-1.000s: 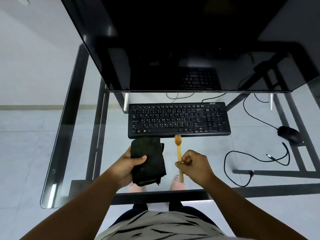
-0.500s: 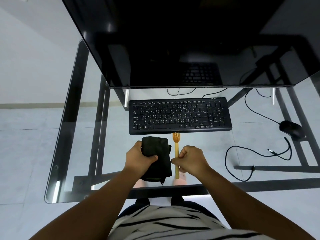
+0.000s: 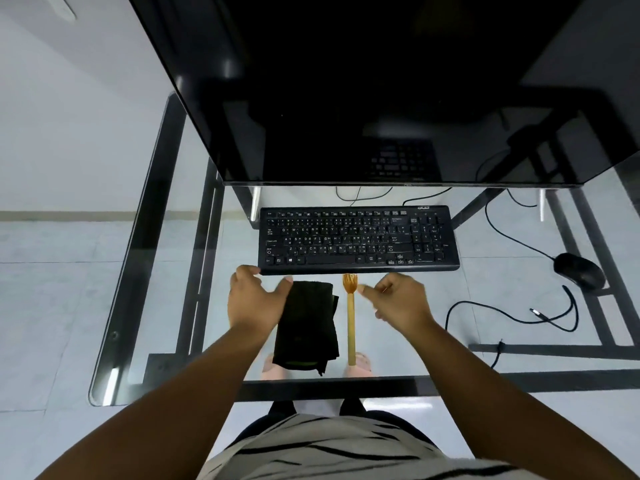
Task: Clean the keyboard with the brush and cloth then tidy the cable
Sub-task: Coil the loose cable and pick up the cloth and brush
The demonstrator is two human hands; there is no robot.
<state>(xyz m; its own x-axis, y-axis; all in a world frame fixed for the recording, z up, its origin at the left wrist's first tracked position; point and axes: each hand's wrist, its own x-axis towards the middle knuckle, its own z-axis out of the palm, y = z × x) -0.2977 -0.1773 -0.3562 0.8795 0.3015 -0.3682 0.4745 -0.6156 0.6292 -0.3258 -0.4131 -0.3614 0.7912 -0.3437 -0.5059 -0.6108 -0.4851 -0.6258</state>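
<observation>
- My fingers are loose on both sides: left hand and right hand grip nothing.
- Cloth and brush lie side by side on the glass desk, just before the keyboard.
- Cleaning looks unstarted (my guess).
- Cable sprawls to the right, untidied.

Likely an office, glass desk, monitor, keyboard
</observation>
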